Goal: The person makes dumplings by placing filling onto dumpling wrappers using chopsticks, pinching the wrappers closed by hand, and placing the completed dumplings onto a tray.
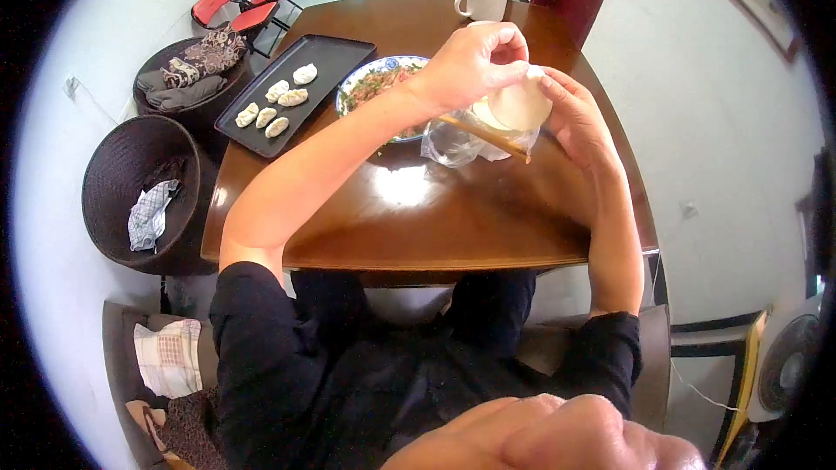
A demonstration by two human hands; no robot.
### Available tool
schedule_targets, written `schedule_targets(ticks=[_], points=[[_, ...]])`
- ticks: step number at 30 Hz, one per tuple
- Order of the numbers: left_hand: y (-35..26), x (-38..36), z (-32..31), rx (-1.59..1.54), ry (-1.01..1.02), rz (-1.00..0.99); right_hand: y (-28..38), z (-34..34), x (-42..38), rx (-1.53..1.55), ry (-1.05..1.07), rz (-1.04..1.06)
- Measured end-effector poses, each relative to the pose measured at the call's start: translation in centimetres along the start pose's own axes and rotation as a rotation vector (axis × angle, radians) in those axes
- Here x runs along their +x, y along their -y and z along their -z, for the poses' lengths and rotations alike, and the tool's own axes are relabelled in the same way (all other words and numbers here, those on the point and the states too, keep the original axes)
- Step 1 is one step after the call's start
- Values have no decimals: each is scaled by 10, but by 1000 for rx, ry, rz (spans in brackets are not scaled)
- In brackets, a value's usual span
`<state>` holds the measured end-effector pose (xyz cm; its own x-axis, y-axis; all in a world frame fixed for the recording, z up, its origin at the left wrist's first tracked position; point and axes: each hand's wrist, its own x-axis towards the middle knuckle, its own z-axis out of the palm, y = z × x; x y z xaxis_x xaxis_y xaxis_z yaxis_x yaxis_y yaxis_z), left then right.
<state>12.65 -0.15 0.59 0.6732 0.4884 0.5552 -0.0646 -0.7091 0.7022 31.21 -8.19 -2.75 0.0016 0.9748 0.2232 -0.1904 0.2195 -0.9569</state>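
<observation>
A round pale dumpling wrapper point(521, 108) hangs upright between my two hands over the table. My left hand point(475, 61) pinches its upper edge with thumb and fingers. My right hand point(579, 113) grips the wrapper's right side, fingertips close to the left thumb. Just below lies a clear plastic bag point(448, 146), with more pale wrappers partly visible behind the held one. Wooden chopsticks point(488, 135) rest across the bag. Left of it, partly covered by my left forearm, is a blue-and-white bowl point(409, 62) of chopped filling point(374, 87).
A black tray point(335, 57) with several folded dumplings point(293, 97) lies at the table's left. A white mug point(486, 2) stands at the far edge of the brown table point(418, 226). Woven baskets point(109, 178) and red folding chairs point(252, 16) are beyond the left side.
</observation>
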Motion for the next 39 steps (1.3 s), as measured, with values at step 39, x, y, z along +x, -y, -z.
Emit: schedule_targets(ticks=[39], points=[[58,-181,124,-1181,-445,538,-18,-85,4,-1114,98,632]])
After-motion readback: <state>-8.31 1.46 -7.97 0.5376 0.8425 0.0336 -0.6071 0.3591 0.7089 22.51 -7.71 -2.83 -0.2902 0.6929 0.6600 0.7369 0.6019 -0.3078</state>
